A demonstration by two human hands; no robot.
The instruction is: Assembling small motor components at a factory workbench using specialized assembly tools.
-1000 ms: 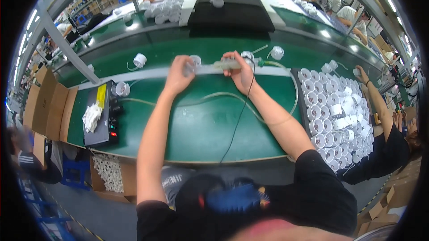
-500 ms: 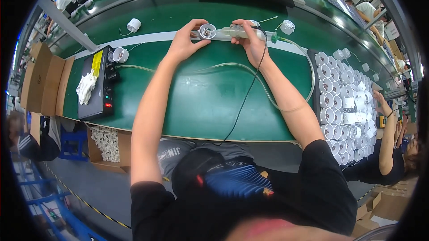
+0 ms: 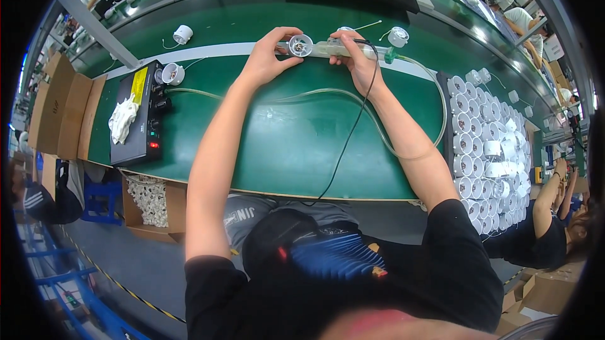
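1. I am watching the left hand (image 3: 268,59) pinching a small white round socket part (image 3: 300,45) between thumb and fingers, near the far edge of the green workbench (image 3: 283,144).
2. The right hand (image 3: 360,63) is closing around a clear syringe-like dispenser (image 3: 334,48), its tip meeting the socket part.
3. A clear hose (image 3: 378,129) and a black cable (image 3: 343,144) are trailing from the dispenser toward the near edge.
4. A black control box (image 3: 140,113) is sitting at the left edge, a white rag (image 3: 123,119) lying on it.
5. A tray of white sockets (image 3: 491,151) is filling the right edge.
6. Loose white sockets (image 3: 183,34) are resting along the far edge.
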